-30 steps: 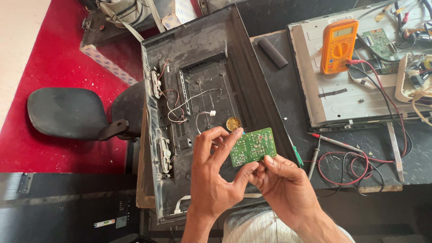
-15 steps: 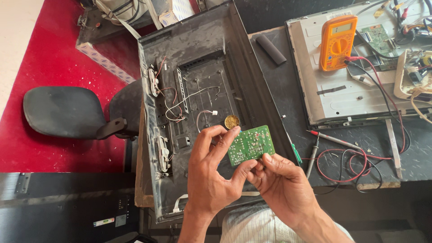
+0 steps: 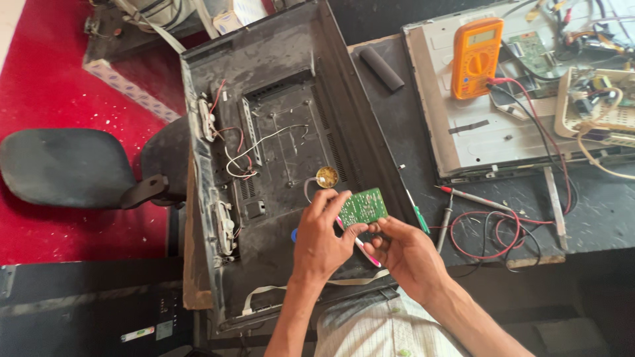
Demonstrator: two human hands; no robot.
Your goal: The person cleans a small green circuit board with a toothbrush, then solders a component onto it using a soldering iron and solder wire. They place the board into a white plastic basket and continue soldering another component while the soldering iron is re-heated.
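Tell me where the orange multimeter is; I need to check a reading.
In the head view, the orange multimeter lies upper right on the grey panel, its red lead trailing down the bench.

Red floor, black chair left, dark workbench, daylight.

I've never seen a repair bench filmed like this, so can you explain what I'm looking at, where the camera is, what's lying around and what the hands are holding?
The single picture comes from a camera worn on a person's head, looking down at their own two bare hands. The left hand and right hand together hold a small green circuit board. Beneath them lies an opened, dusty black back shell of a flat screen, with loose wires inside. To the right, on the dark workbench, sit an orange multimeter with red and black leads, a grey metal panel and a green-handled screwdriver. A black chair stands on the red floor at left.
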